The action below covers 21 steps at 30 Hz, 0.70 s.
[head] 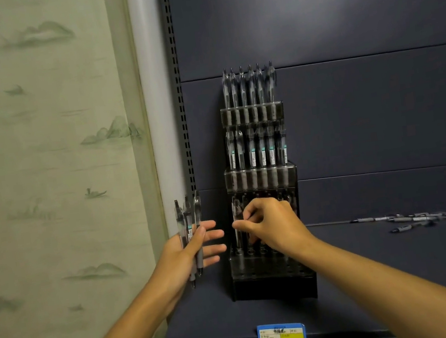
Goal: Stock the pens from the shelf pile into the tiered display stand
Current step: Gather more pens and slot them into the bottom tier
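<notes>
- My right hand [271, 223] is pinching one clear-barrelled pen with a dark clip [236, 224] between thumb and fingertips, holding it upright over the far-left hole of the third tier of the dark smoked-plastic tiered display stand [273, 273].
- My left hand [192, 252] sits just left of the right one, thumb clamped across a small bundle of spare clear pens [191, 230], about three, clip ends up; its other fingers are stretched out loosely toward the stand.
- Above my right hand, the top row of stocked pens [250, 87] and the second row of stocked pens [257, 149] look full. The tier I am working on is mostly hidden by my knuckles, so I cannot count what it already holds. The lowest tier, below my wrist, shows open holes.
- The loose pile of grey-gripped pens [423, 219] lies far to the right of my right arm on the dark blue metal shelf [402, 272].
- To seat this pen well, I judge I should keep the barrel vertical, line the tip up with the hole before lowering, and release only once it bottoms out; a tilted entry would likely jam on the rim or nudge a neighbour.
- I would keep the left thumb firm, since the bundle looks ready to fan apart.
- A blue and yellow price label [281, 332] is clipped to the shelf lip below both forearms.
</notes>
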Available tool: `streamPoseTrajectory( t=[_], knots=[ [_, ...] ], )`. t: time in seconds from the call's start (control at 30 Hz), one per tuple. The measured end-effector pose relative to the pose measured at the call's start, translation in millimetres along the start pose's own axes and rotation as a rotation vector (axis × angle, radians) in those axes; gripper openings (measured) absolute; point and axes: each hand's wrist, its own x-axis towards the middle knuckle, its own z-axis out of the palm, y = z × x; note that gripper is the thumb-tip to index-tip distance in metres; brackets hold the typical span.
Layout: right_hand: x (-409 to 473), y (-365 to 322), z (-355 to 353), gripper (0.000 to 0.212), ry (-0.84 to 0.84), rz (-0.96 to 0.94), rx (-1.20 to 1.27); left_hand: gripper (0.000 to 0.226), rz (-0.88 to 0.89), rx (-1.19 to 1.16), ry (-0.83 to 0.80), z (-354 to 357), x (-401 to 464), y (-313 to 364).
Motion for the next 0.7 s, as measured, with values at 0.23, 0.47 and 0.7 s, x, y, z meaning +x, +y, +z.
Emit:
streamPoseTrajectory(
  t=[0.23, 0.47, 0.7],
  knots=[
    [1.3, -30.6, -26.9, 0.026, 0.002, -0.082, 0.192, 0.029, 0.042, -0.044, -0.069, 12.1, -0.3, 19.1],
    [-3.6, -51.6, -28.9, 0.007, -0.096, -0.156, 0.367, 0.026, 0.037, -0.035, -0.189, 38.8, -5.9, 28.2],
    [-0.2, -43.8, -44.9, 0.01, 0.093, -0.101, 0.389, 0.027, -0.001, -0.012, -0.163, 23.9, -5.1, 20.9]
  ],
)
